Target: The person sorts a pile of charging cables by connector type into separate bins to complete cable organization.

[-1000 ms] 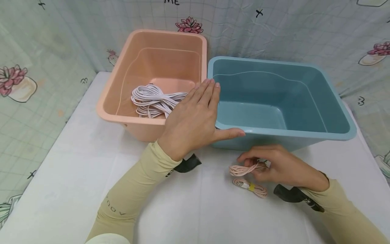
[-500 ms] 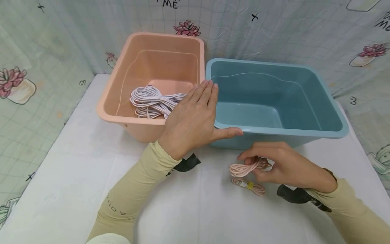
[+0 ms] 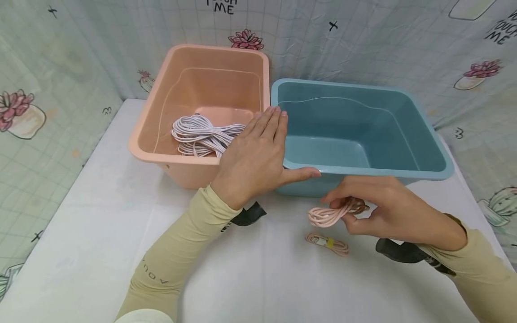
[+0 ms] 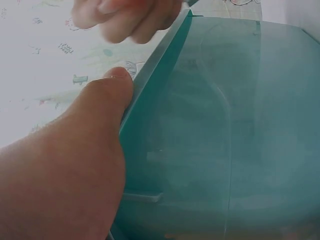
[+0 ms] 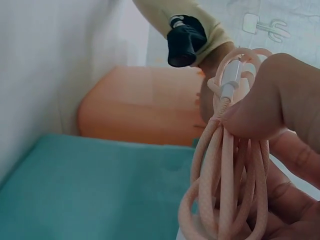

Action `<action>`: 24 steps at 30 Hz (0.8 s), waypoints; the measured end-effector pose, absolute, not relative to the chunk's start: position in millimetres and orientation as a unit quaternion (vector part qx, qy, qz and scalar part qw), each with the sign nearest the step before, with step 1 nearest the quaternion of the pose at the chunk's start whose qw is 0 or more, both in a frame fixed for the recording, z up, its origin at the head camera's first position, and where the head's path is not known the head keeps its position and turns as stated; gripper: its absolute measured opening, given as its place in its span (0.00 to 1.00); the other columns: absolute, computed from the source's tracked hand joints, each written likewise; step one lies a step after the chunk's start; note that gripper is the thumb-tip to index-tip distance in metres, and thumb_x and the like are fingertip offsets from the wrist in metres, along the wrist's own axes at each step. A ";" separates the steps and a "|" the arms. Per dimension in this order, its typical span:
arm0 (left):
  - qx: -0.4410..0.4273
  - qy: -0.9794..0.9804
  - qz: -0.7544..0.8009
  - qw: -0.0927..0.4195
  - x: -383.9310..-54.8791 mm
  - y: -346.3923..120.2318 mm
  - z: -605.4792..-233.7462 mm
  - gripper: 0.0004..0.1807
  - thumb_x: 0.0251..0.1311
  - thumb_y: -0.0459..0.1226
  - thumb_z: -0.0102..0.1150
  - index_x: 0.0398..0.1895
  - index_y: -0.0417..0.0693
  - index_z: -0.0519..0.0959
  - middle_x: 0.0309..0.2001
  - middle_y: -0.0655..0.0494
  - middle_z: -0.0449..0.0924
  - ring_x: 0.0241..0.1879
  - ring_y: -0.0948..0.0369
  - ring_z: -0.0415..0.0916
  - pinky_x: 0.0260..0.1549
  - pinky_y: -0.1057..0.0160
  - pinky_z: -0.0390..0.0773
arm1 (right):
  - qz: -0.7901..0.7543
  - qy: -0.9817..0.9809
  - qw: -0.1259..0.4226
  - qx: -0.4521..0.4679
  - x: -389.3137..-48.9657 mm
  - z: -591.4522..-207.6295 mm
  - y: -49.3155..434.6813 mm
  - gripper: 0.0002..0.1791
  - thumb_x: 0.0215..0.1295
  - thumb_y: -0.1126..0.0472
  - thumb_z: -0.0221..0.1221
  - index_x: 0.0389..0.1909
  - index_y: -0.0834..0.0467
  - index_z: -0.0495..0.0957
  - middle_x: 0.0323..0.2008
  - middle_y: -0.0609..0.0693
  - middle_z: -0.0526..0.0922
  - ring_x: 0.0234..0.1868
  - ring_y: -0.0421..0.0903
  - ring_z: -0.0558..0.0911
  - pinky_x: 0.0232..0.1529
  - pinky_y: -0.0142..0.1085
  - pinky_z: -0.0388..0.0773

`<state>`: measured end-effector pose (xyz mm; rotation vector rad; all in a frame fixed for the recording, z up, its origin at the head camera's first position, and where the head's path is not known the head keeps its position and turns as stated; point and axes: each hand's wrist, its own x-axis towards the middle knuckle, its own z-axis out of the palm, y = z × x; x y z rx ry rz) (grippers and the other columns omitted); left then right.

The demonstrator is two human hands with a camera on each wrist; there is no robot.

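My right hand (image 3: pixel 383 206) pinches a coiled pink cable (image 3: pixel 329 216) between thumb and fingers, in front of the blue bin (image 3: pixel 363 171). In the right wrist view the coiled pink cable (image 5: pixel 225 170) shows braided loops and a white connector (image 5: pixel 231 77). Below that hand, a second pink cable (image 3: pixel 337 247), bundled with a yellow tie, lies on the white table. My left hand (image 3: pixel 254 152) lies with straight fingers across the adjoining rims of the pink bin (image 3: pixel 177 158) and the blue bin, its thumb along the blue bin's front rim.
Bundled white cables (image 3: pixel 202 134) lie inside the pink bin, partly hidden by my left hand. The two bins stand side by side at the back of the white table (image 3: pixel 101 224). A printed curtain (image 3: pixel 307 40) hangs close behind them.
My right hand has lifted the coiled pink cable up and right, away from the tied one, towards the blue bin's front. The left hand keeps its place on the rims.
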<state>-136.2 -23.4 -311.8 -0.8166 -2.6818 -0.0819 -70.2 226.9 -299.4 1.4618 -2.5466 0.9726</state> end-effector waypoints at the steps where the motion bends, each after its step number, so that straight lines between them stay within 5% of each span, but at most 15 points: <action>1: -0.287 -0.943 -0.028 0.167 -136.3 -23.3 -311.8 0.66 0.47 0.83 0.25 0.74 0.38 0.57 0.74 0.43 0.59 0.76 0.52 0.55 0.76 0.55 0.56 | 0.315 -0.820 0.030 0.477 -70.5 -297.1 226.7 0.24 0.49 0.73 0.61 0.48 0.52 0.80 0.38 0.41 0.83 0.32 0.26 0.74 0.30 0.15 0.71; 8: -0.288 -0.943 -0.032 0.166 -137.5 -23.5 -312.9 0.66 0.47 0.83 0.26 0.74 0.38 0.57 0.74 0.43 0.59 0.76 0.52 0.55 0.76 0.54 0.56 | 0.304 -0.813 0.062 0.493 -72.0 -279.1 226.2 0.14 0.61 0.61 0.55 0.47 0.55 0.81 0.35 0.43 0.83 0.31 0.26 0.72 0.29 0.16 0.69; 14: -0.287 -0.943 -0.032 0.165 -137.9 -24.0 -313.6 0.66 0.47 0.83 0.26 0.74 0.38 0.57 0.74 0.43 0.59 0.76 0.51 0.55 0.76 0.54 0.56 | 0.274 -0.822 0.082 0.492 -77.8 -263.7 225.4 0.22 0.45 0.72 0.59 0.44 0.54 0.82 0.34 0.40 0.82 0.31 0.24 0.71 0.28 0.16 0.68; 24: -0.284 -0.947 -0.026 0.149 -138.0 -23.8 -312.5 0.66 0.47 0.83 0.25 0.74 0.39 0.56 0.75 0.44 0.57 0.77 0.52 0.53 0.77 0.54 0.53 | 0.247 -0.833 0.129 0.479 -96.0 -248.2 225.0 0.21 0.41 0.71 0.59 0.39 0.54 0.84 0.33 0.40 0.85 0.28 0.24 0.69 0.26 0.18 0.63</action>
